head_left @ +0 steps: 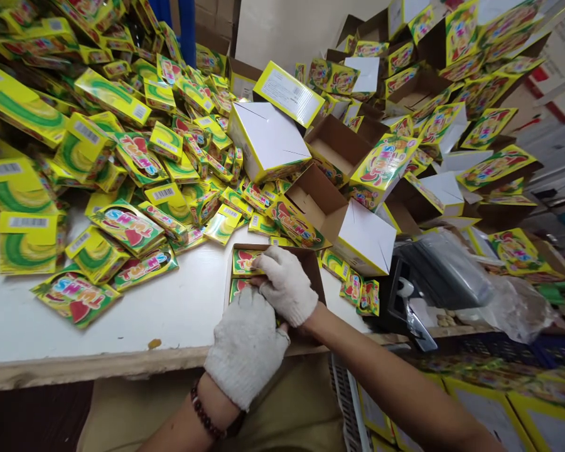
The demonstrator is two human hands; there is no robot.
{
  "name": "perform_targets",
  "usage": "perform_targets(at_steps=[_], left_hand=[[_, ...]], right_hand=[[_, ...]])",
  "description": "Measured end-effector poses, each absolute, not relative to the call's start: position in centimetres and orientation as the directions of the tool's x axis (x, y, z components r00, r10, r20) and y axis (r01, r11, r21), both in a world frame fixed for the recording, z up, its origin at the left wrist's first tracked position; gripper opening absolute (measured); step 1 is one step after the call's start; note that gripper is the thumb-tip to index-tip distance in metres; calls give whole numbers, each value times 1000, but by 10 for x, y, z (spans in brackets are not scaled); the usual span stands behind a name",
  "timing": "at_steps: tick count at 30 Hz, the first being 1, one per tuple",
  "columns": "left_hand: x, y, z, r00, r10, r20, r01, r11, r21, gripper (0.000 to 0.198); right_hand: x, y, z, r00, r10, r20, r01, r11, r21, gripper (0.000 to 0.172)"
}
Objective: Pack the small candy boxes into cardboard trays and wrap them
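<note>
An open cardboard display box (314,267) stands at the table's front edge, brown inside. Two small yellow-green printed boxes show along its left side: the far box (243,261) and the near box (238,288). My left hand (247,345), in a white knit glove, reaches over the near side with its fingers closed down at the near box. Its fingertips are partly hidden. My right hand (288,284), gloved too, has its fingers bent together at the far box's right end. The hands touch or nearly touch, covering much of the display box's inside.
A large heap of small printed boxes (141,157) covers the table's left and back. Several empty display boxes (341,147) are piled at the back right. A clear plastic bag (513,307) and a phone-like object (420,329) lie right. The wooden table edge (98,371) runs in front.
</note>
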State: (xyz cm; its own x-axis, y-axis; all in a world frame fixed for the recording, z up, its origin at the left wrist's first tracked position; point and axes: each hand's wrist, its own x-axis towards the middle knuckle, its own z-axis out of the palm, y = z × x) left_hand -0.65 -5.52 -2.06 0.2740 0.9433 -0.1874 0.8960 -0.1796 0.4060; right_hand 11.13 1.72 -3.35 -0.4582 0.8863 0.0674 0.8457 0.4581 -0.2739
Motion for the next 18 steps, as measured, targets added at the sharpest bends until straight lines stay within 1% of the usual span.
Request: perform_targets(at_steps=[2,3,4,6,8,11,13,15,18], left_hand=[[-6,-54,-18,277,935,-222,902,-173,395,42],[-5,-54,-17,283,928,-240,903,-174,392,42],[-5,-53,-16,286,923,-258,905,-171,390,42],[-4,-53,-14,275,920,-279,910,-155,385,43],[-3,-53,-13,259,923,-284,917,-143,373,44],[-2,-54,-14,244,929,-279,926,-138,350,47],[-2,-54,-15,243,927,-285,929,-139,342,46],[-2,-55,-16,247,927,-283,930,-144,339,42],[-2,-55,-18,271,927,-260,924,-175,339,38]], right_hand=[[105,25,-28,-565,825,-21,821,560,-107,17],[103,28,-25,-598,800,-58,802,596,-48,19],[100,31,-22,-619,780,-88,784,621,-5,21],[97,36,-18,-621,769,-150,773,633,43,24],[92,41,-13,-603,764,-228,777,628,50,26],[83,48,-6,-618,711,-335,752,659,12,27],[78,53,-4,-653,671,-352,717,697,-3,27],[78,55,-3,-671,657,-344,700,715,-1,27],[90,54,-3,-631,670,-390,730,683,-7,24]])
